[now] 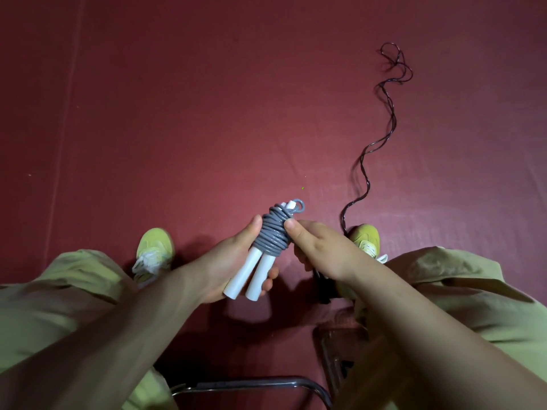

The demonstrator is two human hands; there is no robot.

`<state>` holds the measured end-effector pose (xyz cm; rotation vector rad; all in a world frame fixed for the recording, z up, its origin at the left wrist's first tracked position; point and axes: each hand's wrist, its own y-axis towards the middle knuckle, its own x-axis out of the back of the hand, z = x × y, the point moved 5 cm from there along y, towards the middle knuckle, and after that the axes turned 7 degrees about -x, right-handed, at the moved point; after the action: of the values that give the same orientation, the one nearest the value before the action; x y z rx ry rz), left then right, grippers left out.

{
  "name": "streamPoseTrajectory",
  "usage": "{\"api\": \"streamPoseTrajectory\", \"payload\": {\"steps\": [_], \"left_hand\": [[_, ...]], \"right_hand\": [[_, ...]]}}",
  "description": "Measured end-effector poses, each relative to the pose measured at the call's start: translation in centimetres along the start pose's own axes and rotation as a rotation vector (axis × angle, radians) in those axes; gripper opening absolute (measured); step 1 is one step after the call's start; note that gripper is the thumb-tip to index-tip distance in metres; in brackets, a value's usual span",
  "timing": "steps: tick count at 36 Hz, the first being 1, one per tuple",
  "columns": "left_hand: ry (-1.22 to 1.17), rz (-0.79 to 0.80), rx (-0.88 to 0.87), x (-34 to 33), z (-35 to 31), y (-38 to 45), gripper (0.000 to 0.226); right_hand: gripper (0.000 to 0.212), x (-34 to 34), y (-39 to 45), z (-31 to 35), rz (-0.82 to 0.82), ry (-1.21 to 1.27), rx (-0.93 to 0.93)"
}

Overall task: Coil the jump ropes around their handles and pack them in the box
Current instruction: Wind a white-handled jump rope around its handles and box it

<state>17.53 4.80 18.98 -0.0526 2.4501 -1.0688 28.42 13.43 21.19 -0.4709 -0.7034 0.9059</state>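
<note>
A jump rope with two white handles (251, 275) is held side by side in my left hand (231, 261), palm up. Its grey rope (273, 235) is wound in many turns around the upper half of the handles, with a small loop sticking out at the top. My right hand (313, 247) pinches the coil from the right, thumb on the wraps. A second, dark jump rope (381, 137) lies uncoiled on the red floor, snaking from my right foot to the far right. Its dark handles (321, 288) show partly below my right hand.
I sit with khaki trousers and yellow-green shoes (155, 251) on a red floor (207, 113). A chrome chair frame (251, 381) crosses the bottom of the view. A dark box-like object (337, 350) sits low beside my right arm, mostly hidden.
</note>
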Motion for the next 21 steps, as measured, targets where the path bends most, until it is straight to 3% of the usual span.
{"api": "streamPoseTrajectory", "payload": {"steps": [3,9,15,17,21], "left_hand": [[0.139,-0.122,-0.106,0.3,-0.4,0.1,0.053],[0.211,-0.141,-0.194,0.6,-0.6,0.3,0.027],[0.149,-0.145,-0.228,0.8,-0.9,0.7,0.027],[0.130,-0.192,-0.231,1.3,-1.0,0.8,0.029],[0.094,-0.305,-0.268,2.8,-1.6,0.9,0.028]], "right_hand": [[0.046,0.1,0.2,-0.3,-0.011,-0.038,-0.036],[0.061,0.1,0.5,-1.3,-0.018,-0.108,-0.145],[0.069,1.0,0.2,-1.1,0.070,0.175,-0.238],[0.065,1.5,0.1,-1.5,0.066,0.236,-0.261],[0.033,1.9,-0.1,-1.8,0.118,0.242,-0.237]]}}
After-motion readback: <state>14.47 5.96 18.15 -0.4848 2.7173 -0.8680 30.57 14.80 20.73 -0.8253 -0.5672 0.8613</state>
